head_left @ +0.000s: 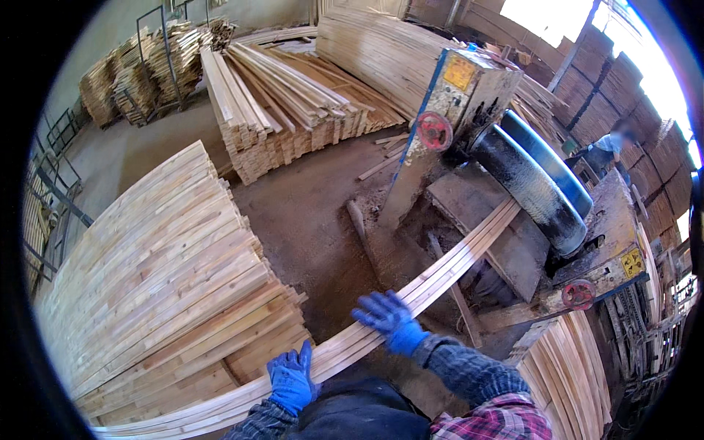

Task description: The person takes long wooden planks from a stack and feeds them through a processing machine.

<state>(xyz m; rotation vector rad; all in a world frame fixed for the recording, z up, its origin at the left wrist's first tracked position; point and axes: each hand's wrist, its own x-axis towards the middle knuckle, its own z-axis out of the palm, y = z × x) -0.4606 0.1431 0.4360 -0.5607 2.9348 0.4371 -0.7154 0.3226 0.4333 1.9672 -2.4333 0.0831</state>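
Several long, narrow wooden strips run side by side from the lower left up to the machine. Their far ends lie on its metal infeed plate, under a large dark roller. My left hand, in a blue glove, is closed over the strips at the bottom middle; some fingertips are hidden. Farther along, my right hand, gloved in blue too, rests palm down on the strips with its fingers spread.
A wide stack of boards stands close on the left. Beyond lies another lumber stack. The machine's upright post carries a red handwheel. More boards sit at the lower right. A person stands behind the machine.
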